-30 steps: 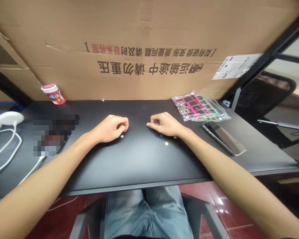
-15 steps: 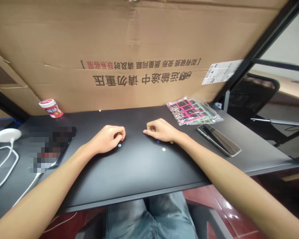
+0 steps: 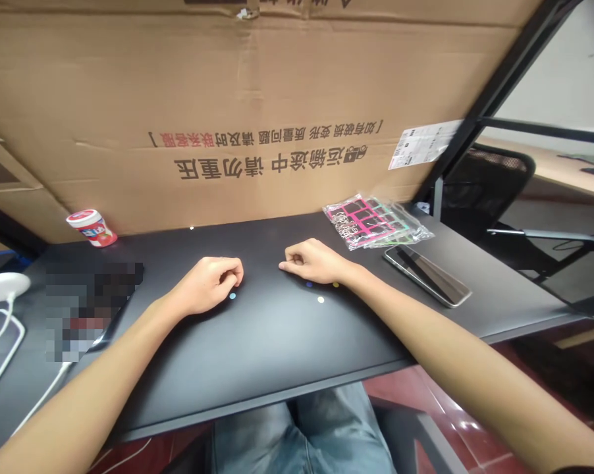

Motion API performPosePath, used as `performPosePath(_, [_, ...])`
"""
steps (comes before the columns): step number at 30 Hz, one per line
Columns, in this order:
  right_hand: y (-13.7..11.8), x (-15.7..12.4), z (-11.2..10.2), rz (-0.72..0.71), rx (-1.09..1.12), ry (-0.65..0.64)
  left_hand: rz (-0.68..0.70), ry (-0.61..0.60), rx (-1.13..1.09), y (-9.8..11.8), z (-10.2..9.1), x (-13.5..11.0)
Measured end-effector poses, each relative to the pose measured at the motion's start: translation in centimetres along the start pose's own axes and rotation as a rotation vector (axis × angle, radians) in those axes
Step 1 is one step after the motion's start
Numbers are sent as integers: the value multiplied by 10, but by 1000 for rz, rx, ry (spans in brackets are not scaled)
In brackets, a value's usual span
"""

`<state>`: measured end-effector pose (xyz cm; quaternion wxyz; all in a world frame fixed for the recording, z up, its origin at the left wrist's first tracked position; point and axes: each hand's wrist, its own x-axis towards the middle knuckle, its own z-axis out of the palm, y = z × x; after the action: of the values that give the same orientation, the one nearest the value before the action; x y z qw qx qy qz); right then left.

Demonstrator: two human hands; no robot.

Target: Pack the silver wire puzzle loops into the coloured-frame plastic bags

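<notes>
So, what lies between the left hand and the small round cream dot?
In the head view, a small round light-blue dot lies by the left hand, then bare black tabletop to the cream dot.

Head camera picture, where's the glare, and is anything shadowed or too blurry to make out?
Head view: pale sheen on the desk, bright glints on the floor; head view again: soft shadow beside the right hand, whose outline looks clear; also head view: the label's fine print is too blurred to read, and a patch at left is pixelated.
</notes>
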<state>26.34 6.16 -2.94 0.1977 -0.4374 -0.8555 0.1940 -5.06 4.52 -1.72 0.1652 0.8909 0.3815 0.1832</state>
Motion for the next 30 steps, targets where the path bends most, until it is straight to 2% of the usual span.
performPosePath(11, [-2,0,1,6,-10,-9,3,-1,8,1,0,0])
performPosePath(14, [5,1,-6,54,-110,66,0,-7,9,1,-1,0])
performPosePath(17, [28,-4,-29,158,-370,290,6,-6,10,1,-1,-1])
performPosePath(19, [54,-14,-50,226,-595,465,4,-7,15,2,-1,-1])
performPosePath(22, [99,-35,-78,433,-726,714,3,-11,19,4,-1,-1])
performPosePath(24, [124,-48,-86,536,-724,767,7,-15,14,5,-2,-1])
performPosePath(26, [142,-55,-87,583,-701,746,14,-15,14,6,-2,-1])
performPosePath(30, [151,-54,-80,578,-620,662,28,-14,27,8,-2,-1])
